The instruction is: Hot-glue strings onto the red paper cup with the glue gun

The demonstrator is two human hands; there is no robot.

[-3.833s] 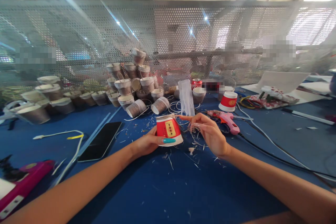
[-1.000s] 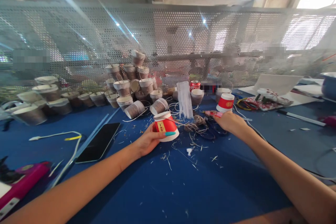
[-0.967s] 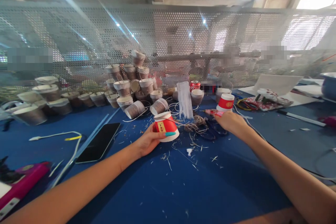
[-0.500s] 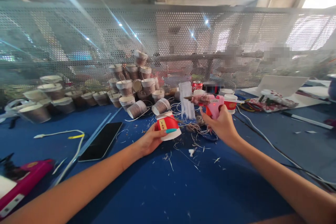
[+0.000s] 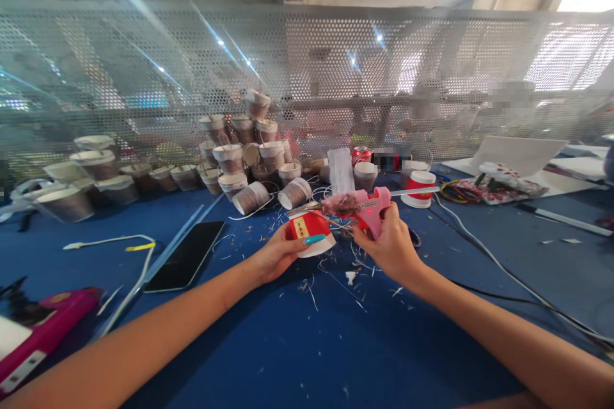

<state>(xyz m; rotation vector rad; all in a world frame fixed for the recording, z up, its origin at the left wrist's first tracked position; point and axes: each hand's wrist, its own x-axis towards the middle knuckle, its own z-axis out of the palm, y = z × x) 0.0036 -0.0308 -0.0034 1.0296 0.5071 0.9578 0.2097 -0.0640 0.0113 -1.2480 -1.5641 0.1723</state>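
Tilted in my left hand (image 5: 278,254) is a red and white paper cup (image 5: 316,225) with a yellow label. The left fingers wrap round its side, a turquoise thumbnail on the front. My right hand (image 5: 391,244) grips a pink hot glue gun (image 5: 377,209) by its handle, a clear glue stick (image 5: 415,191) poking out of the back. Its dark nozzle points left and lies over the upper edge of the cup; I cannot tell whether they touch. Tangled string (image 5: 343,227) lies on the table behind my hands, partly hidden by the glue gun.
Several wrapped cups (image 5: 230,160) are stacked at the back, beside a perforated metal screen (image 5: 330,57). Another red and white cup (image 5: 418,190) stands right of a soda can (image 5: 361,154). A phone (image 5: 185,255) and a magenta power strip (image 5: 48,326) lie left; cables (image 5: 503,275) cross the right side.
My right hand has brought the glue gun left and down, so its nozzle now lies over the cup's upper edge. My left hand and the cup have barely moved.
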